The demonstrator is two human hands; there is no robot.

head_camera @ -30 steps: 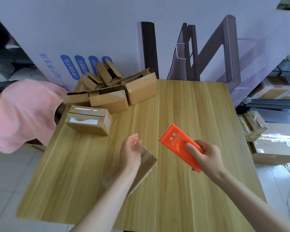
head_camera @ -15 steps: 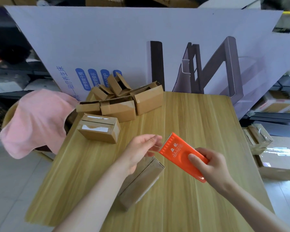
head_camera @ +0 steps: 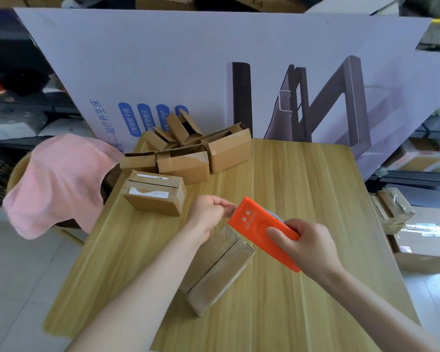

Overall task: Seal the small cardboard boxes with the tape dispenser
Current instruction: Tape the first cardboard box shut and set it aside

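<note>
An orange tape dispenser [head_camera: 254, 224] is gripped by my right hand [head_camera: 308, 245] above the table's middle. My left hand [head_camera: 208, 212] pinches the tape end at the dispenser's toothed front edge. Right below both hands a closed cardboard box [head_camera: 219, 268] lies on the wooden table [head_camera: 302, 186], its flaps meeting along a centre seam. My left forearm hides the box's left side. A second box [head_camera: 155, 193] with white labels sits further left.
A pile of open small boxes [head_camera: 188, 151] lies at the table's back left, against a big printed cardboard sheet [head_camera: 214, 72]. A pink cloth [head_camera: 59, 179] hangs over a chair at the left. More cartons [head_camera: 417, 240] stand on the floor at the right.
My left hand rose off the box and took hold of the tape end at the dispenser. The dispenser stayed above the box in my right hand. The camera tilted up.
</note>
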